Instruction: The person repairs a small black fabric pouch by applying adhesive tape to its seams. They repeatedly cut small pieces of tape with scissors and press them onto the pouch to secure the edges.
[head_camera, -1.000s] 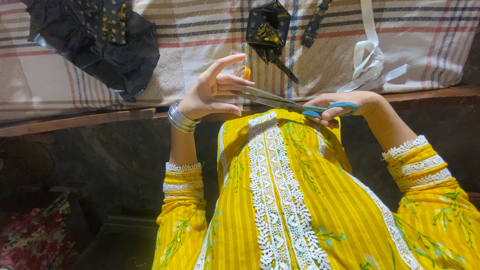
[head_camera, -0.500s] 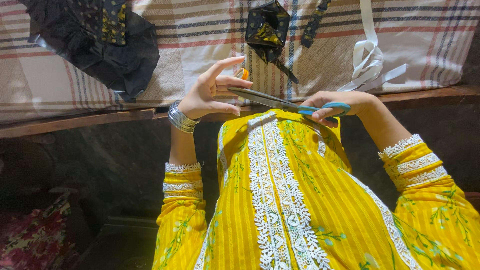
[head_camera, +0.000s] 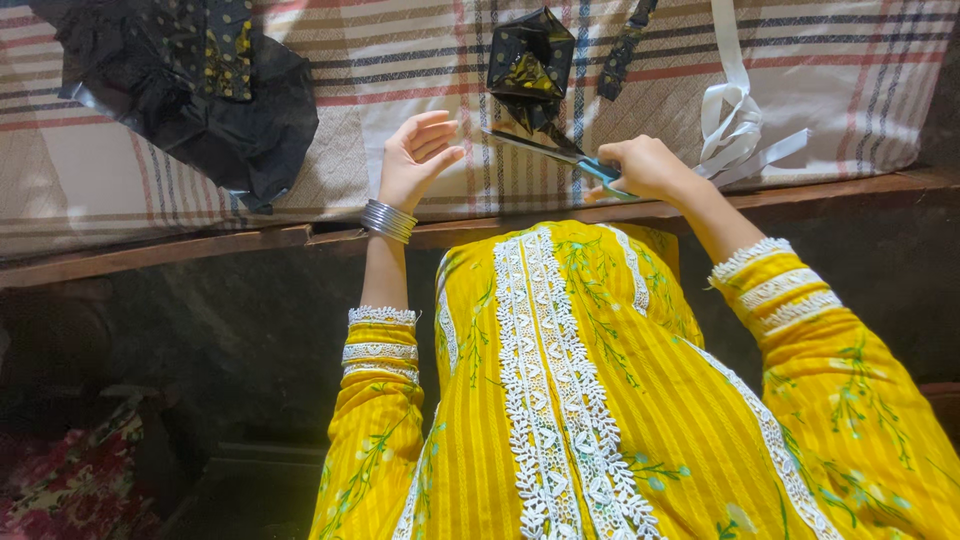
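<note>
My right hand (head_camera: 648, 166) grips scissors with blue handles (head_camera: 560, 155); their closed blades point left towards a small folded piece of black cloth with gold dots (head_camera: 528, 75) on the striped bedsheet (head_camera: 420, 70). My left hand (head_camera: 415, 158) hovers over the sheet with its fingers loosely curled and holds nothing; silver bangles (head_camera: 388, 220) circle that wrist. I wear a yellow dress with white lace trim (head_camera: 560, 390).
A larger heap of black dotted fabric (head_camera: 190, 85) lies at the far left of the sheet. A white ribbon (head_camera: 735, 125) and a dark strap (head_camera: 622, 45) lie to the right. A wooden bed edge (head_camera: 160, 255) runs along the front. Floral cloth (head_camera: 70, 490) sits at bottom left.
The scissors moved away from my left hand towards the small black cloth, and their blades came together. My left hand curled its fingers and drew back a little. The small orange object by that hand is gone from sight.
</note>
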